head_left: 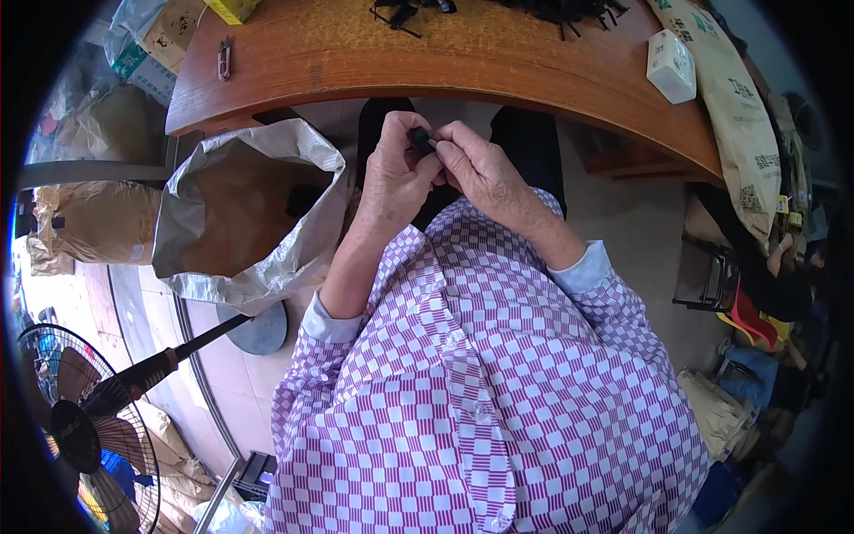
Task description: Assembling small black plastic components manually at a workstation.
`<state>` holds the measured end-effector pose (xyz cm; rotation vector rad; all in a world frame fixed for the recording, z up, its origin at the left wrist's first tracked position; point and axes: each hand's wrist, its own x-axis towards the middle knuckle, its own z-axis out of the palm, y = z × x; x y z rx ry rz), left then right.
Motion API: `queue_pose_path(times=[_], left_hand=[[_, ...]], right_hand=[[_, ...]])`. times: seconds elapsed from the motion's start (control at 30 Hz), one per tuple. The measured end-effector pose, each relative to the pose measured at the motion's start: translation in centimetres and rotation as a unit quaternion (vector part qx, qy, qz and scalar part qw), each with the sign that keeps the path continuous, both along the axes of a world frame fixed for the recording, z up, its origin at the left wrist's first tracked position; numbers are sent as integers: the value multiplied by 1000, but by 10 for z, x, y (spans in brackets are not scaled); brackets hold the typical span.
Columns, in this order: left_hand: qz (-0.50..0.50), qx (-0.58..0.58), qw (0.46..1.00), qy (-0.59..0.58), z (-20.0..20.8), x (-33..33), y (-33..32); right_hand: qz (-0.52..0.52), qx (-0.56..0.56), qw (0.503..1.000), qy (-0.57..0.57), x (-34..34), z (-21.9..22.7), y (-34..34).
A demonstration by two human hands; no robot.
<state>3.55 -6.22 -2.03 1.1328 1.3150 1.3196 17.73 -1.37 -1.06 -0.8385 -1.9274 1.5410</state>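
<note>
Both hands meet above my lap, just short of the table's front edge. My left hand is closed, holding a small dark black piece between thumb and fingers; its exact kind is too small to tell. Against the piece's right side, my right hand pinches with thumb and forefinger. The fingers hide part of the piece. On the wooden table beyond lie a heap of black strap-like pieces and a smaller black bunch. Thread snips rest near the table's left end.
A white woven sack gapes beside my left forearm, with something dark inside. A fan stands at the lower left. At the table's right end are a white tissue pack and a large printed sack. Another person's arm shows far right.
</note>
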Motion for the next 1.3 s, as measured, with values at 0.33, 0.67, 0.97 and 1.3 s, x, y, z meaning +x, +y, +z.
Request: queue_pose_path(times=[0.33, 0.67, 0.97, 1.3], left_hand=[[27, -18, 983, 179, -4, 2, -4], [57, 15, 958, 279, -13, 3, -3], [55, -44, 923, -379, -2, -13, -6], [-132, -75, 891, -429, -7, -11, -17]], right_hand=[[-36, 87, 995, -25, -4, -14, -5], [-56, 39, 998, -14, -8, -33, -3], [-64, -141, 985, 72, -1, -17, 1], [-8, -301, 927, 223, 1, -22, 4]])
